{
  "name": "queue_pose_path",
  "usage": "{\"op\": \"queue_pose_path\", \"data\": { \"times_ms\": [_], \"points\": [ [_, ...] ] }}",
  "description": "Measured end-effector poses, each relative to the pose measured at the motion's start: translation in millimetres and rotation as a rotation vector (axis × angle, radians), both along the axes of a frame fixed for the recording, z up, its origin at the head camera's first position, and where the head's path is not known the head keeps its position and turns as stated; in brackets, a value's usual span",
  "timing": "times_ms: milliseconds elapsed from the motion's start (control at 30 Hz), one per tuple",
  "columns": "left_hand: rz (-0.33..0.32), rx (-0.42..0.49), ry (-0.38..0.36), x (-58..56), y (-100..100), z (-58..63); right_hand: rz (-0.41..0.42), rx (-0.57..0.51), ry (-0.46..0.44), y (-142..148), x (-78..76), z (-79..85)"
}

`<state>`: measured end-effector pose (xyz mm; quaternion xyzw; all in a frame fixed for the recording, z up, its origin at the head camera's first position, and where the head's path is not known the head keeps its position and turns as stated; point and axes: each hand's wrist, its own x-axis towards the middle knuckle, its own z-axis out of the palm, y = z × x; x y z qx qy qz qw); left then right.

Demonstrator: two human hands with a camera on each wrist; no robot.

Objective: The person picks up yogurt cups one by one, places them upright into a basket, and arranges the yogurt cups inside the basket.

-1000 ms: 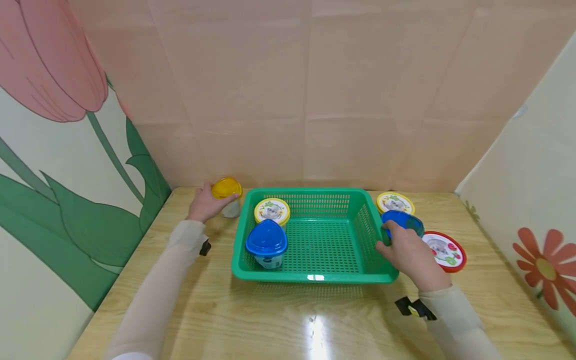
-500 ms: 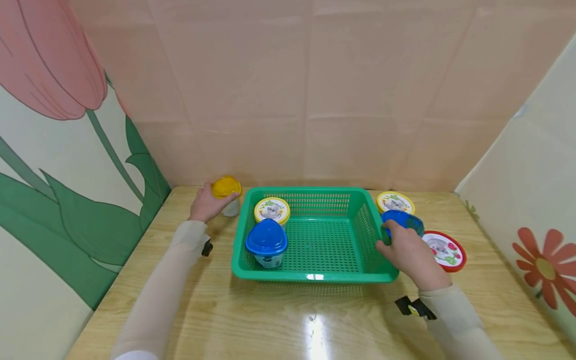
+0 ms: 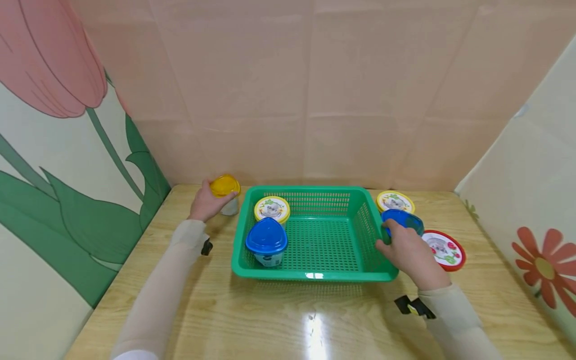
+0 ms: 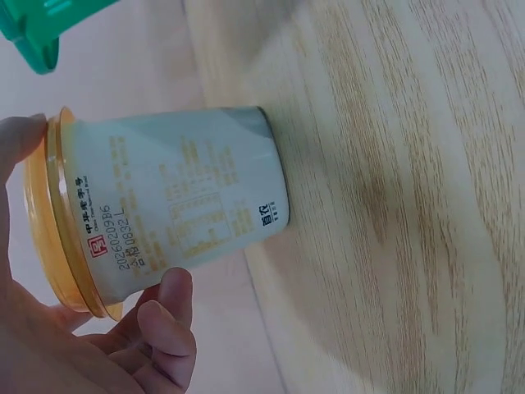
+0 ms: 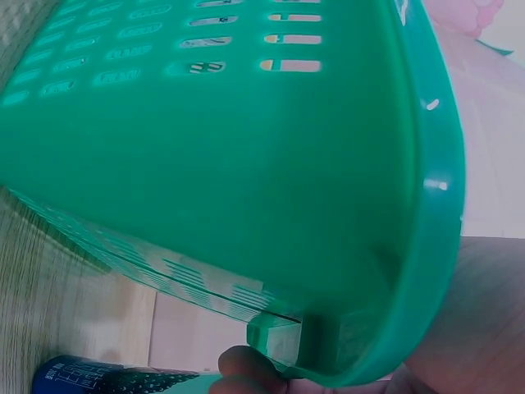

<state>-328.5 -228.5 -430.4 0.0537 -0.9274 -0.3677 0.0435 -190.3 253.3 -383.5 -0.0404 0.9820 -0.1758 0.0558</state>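
Observation:
Over the far left of the table my left hand (image 3: 208, 202) grips a yogurt cup (image 4: 172, 180) with an orange-yellow lid. The cup's printed white side and base show in the left wrist view, held near the tabletop. At the right my right hand (image 3: 407, 252) holds the right rim of a green plastic basket (image 3: 315, 276); fingertips (image 5: 246, 365) show under the rim's outer side in the right wrist view. A blue-lidded cup (image 3: 405, 217) stands just outside that rim, partly covered by the hand. Inside the basket's left end stand a yellow-lidded cup (image 3: 272, 208) and another blue-lidded cup (image 3: 266, 240).
Right of the basket are another yellow-lidded cup (image 3: 395, 201) and a red-rimmed cup (image 3: 445, 250), each with a printed top. A wooden table (image 3: 252, 320) lies under everything. A pinkish back wall (image 3: 310, 100) and printed side walls enclose it.
The head view has shifted very slightly. Both hands keep their places, the left on the orange-yellow-lidded cup and the right at the basket's rim.

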Motion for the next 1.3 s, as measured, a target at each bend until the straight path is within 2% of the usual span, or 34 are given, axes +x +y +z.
{"op": "queue_pose_path", "data": {
  "times_ms": [300, 633, 967, 1300],
  "points": [
    [0.002, 0.003, -0.011, 4.4, -1.6, -0.7, 0.001, 0.0, -0.001, -0.3, -0.3, -3.5],
    [-0.004, 0.024, -0.028, 2.7, -1.6, -0.1, -0.015, 0.0, -0.006, 3.0, 0.7, -3.3],
    [-0.007, 0.03, -0.037, 6.6, 0.3, -3.6, -0.007, -0.009, -0.022, 4.4, 2.6, -5.4],
    [-0.004, 0.015, -0.025, 5.3, -2.1, 2.0, -0.01, -0.009, -0.015, 1.1, -1.1, -1.8]
  ]
}}
